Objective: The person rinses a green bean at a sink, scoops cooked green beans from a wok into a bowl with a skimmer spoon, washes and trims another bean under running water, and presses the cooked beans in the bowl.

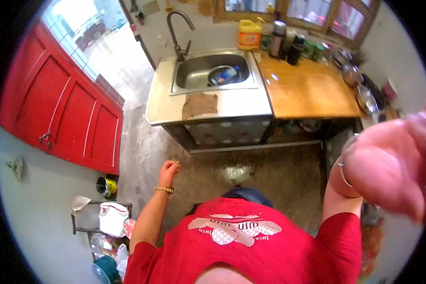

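My left hand (169,173) hangs over the floor in front of the sink unit, its fingers loosely curled in and nothing visible in them. A beaded bracelet (164,189) circles that wrist. Close to the camera at the right edge, my right hand (388,165) is raised, large and blurred, with a thin bangle (344,171) on the wrist. Its fingers run into the dark rim of the view, so their grip is hidden. Ahead is a steel sink (191,79) holding a bowl with a blue item in it. A brown cloth (199,105) lies on the counter's front edge.
A wooden worktop (312,90) adjoins the sink, with a yellow jug (249,34), flasks (278,39) and metal pots (366,98) along its back and right side. On the left stand a red door (61,99) and a low rack (87,218) with bags.
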The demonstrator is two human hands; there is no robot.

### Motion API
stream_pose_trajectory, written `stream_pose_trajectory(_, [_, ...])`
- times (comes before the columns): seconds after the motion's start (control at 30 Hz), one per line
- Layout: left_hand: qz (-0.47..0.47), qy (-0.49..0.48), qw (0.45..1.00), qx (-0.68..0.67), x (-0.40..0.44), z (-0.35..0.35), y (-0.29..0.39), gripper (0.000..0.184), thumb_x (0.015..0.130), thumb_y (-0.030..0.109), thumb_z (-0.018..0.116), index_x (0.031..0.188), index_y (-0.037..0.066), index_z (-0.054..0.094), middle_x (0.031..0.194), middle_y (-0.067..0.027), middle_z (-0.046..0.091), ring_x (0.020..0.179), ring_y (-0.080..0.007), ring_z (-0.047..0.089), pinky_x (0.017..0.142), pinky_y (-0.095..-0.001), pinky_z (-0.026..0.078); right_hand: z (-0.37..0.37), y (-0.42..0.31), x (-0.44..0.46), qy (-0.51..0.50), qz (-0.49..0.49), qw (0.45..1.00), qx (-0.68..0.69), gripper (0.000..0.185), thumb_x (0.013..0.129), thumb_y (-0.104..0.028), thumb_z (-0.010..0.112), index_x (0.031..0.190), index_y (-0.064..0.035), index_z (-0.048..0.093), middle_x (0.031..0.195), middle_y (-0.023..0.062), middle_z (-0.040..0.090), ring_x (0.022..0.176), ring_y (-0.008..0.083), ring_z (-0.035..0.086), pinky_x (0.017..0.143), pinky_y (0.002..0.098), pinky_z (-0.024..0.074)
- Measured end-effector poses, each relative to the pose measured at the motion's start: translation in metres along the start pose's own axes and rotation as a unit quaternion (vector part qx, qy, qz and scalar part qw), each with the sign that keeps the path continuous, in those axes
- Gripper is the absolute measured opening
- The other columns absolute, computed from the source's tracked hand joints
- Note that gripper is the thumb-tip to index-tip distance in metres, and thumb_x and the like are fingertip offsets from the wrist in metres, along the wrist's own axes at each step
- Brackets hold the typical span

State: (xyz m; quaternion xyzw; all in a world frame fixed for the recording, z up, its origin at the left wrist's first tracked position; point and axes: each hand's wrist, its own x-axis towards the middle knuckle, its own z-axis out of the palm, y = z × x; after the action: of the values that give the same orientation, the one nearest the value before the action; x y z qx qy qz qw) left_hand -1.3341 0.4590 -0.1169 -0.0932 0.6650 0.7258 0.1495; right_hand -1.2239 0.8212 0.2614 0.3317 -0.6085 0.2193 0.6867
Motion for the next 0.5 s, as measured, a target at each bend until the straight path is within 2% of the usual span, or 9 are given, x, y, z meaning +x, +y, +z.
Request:
stream_pose_trajectory(0.1, [0.021,-0.018,0.999,-0.017,0.05,0.028,0.036,0.007,0.081,0.012,0.057,0.081,0.006,0.054,0.091,-0.0054,0.06,0.078,-0.0115,0.055,0.07,-0.0255,0.045,0.048,0.082,-0.034,-0.012,0.087,0.996,0.021,0.017,0.077,0.0,0.056,0.094,-0.0002,0.056,0.089,0.0076,0.058,0.077,0.0169,0.053,0.078,0.0306,0.041])
stream_pose_trajectory(0.17, [0.023,-0.021,0.999,-0.026,0.088,0.048,0.06,0.007,0.081,0.012,0.058,0.081,0.006,0.053,0.088,-0.0047,0.059,0.076,-0.011,0.054,0.069,-0.0248,0.044,0.085,0.136,-0.089,-0.118,0.236,0.965,0.008,0.017,0.078,-0.002,0.058,0.095,-0.0019,0.057,0.086,0.0069,0.057,0.077,0.0158,0.053,0.076,0.0312,0.0409])
stream_pose_trajectory(0.2, [0.023,-0.04,0.999,-0.025,0.106,0.056,0.069,0.008,0.081,0.012,0.058,0.081,0.006,0.053,0.085,-0.0039,0.059,0.074,-0.0104,0.053,0.068,-0.024,0.044,0.1,0.161,-0.117,-0.213,0.257,0.941,-0.06,0.019,0.077,-0.004,0.059,0.096,-0.0032,0.057,0.085,0.0072,0.057,0.075,0.0164,0.053,0.072,0.032,0.0416])
stream_pose_trajectory(0.27, [0.018,-0.067,0.997,-0.025,0.158,0.069,0.083,0.008,0.08,0.012,0.059,0.08,0.006,0.053,0.082,-0.0028,0.058,0.072,-0.01,0.052,0.066,-0.0236,0.043,0.134,0.217,-0.194,-0.294,0.357,0.886,-0.024,0.02,0.078,-0.007,0.058,0.098,-0.0036,0.057,0.084,0.0106,0.058,0.075,0.0235,0.055,0.069,0.0349,0.0437])
stream_pose_trajectory(0.3, [0.016,-0.1,0.995,-0.024,0.186,0.075,0.09,0.009,0.08,0.012,0.06,0.08,0.006,0.053,0.078,-0.0017,0.057,0.07,-0.0096,0.051,0.065,-0.0232,0.043,0.148,0.238,-0.223,-0.334,0.383,0.861,-0.022,0.021,0.077,-0.005,0.056,0.098,-0.0033,0.056,0.086,0.0122,0.058,0.077,0.0265,0.056,0.07,0.0359,0.0442])
stream_pose_trajectory(0.43, [0.024,-0.112,0.992,-0.047,0.282,0.113,0.118,0.007,0.081,0.011,0.057,0.078,0.008,0.052,0.075,-0.0006,0.055,0.063,-0.0084,0.046,0.058,-0.0228,0.038,0.218,0.318,-0.296,-0.365,0.43,0.826,-0.01,0.027,0.076,-0.003,0.051,0.103,-0.0045,0.056,0.093,0.0122,0.06,0.086,0.029,0.055,0.076,0.0361,0.0432])
stream_pose_trajectory(0.5, [0.047,-0.132,0.988,-0.064,0.338,0.13,0.125,0.009,0.081,0.013,0.059,0.077,0.008,0.051,0.076,-0.0001,0.055,0.065,-0.0084,0.048,0.061,-0.0229,0.04,0.264,0.355,-0.294,-0.388,0.393,0.832,-0.049,0.034,0.076,-0.001,0.048,0.109,-0.0072,0.054,0.096,0.0112,0.059,0.09,0.0299,0.054,0.079,0.0376,0.0421])
